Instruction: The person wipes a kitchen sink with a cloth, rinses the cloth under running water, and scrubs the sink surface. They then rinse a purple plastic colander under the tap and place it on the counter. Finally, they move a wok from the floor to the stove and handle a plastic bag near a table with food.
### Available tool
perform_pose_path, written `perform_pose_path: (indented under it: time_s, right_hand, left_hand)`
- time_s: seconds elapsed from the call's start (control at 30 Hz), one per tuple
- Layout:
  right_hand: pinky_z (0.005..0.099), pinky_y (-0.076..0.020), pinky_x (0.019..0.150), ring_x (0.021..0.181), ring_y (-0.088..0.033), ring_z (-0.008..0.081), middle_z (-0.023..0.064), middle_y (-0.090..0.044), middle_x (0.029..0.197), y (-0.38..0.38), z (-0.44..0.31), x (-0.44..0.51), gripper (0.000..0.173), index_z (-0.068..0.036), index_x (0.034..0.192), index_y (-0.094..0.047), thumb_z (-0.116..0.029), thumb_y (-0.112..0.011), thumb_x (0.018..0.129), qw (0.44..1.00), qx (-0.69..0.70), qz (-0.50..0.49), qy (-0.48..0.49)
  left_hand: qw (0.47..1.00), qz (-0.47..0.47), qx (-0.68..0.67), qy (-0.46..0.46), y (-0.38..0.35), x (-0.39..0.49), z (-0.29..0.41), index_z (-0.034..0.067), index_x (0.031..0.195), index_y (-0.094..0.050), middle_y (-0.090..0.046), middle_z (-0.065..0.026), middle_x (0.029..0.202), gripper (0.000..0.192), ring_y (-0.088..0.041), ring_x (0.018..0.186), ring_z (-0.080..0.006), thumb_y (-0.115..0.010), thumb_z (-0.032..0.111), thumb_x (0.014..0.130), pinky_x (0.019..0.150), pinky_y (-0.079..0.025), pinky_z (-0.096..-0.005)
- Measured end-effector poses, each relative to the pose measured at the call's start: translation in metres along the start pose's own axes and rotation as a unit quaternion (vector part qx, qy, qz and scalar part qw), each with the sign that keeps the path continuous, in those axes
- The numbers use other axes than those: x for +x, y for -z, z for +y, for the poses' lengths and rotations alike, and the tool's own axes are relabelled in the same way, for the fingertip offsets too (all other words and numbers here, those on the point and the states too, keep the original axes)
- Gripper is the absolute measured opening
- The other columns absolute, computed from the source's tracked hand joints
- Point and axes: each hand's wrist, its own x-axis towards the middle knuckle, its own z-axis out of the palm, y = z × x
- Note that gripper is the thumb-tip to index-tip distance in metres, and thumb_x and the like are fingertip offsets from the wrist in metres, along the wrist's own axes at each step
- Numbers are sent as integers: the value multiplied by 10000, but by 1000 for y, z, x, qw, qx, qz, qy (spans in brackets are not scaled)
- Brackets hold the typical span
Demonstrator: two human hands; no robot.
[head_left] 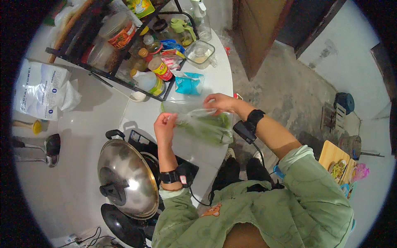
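Observation:
A clear plastic bag [198, 124] with green vegetables inside hangs over the white counter's edge region in front of me. My left hand [166, 124] pinches the bag's film at its left side, thumb against fingers. My right hand [217, 104] grips the film at the upper right, its fingers curled. The bag is stretched between the two hands, and its lower part looks blurred. Just beyond it lies a blue soft tissue pack [188, 83]. Behind the bag, a green-rimmed item [164, 107] is partly hidden, so I cannot tell what it is.
A wok with a domed steel lid [130, 179] stands at the lower left, near a black cooktop [186, 162]. A black metal rack [114, 77] holds jars and bottles. A square glass container [200, 55] sits at the back. A brown door [257, 34] stands beyond the counter.

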Motion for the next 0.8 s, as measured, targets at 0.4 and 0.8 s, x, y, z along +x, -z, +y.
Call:
perform_pose_path:
  time_s: [0.4,0.8]
  right_hand:
    - [310,-507,642,721,-571,112,23,-606,816,-14,-20,-11,146,-31,894,-621,-140,-625,798,982,88,-44,160]
    - [322,-497,633,718,-601,202,135,-604,909,81,-118,-226,241,-21,1060,-515,-109,-556,840,828,419,-157,338]
  left_hand:
    - [991,89,-98,8,13,-10,8,36,969,-557,-517,19,719,181,-444,618,-61,-592,166,847,544,-361,-182]
    - [906,-271,-324,-33,-105,-48,169,16,1182,-450,-405,41,665,301,-374,572,-52,-469,129,904,630,-384,-209]
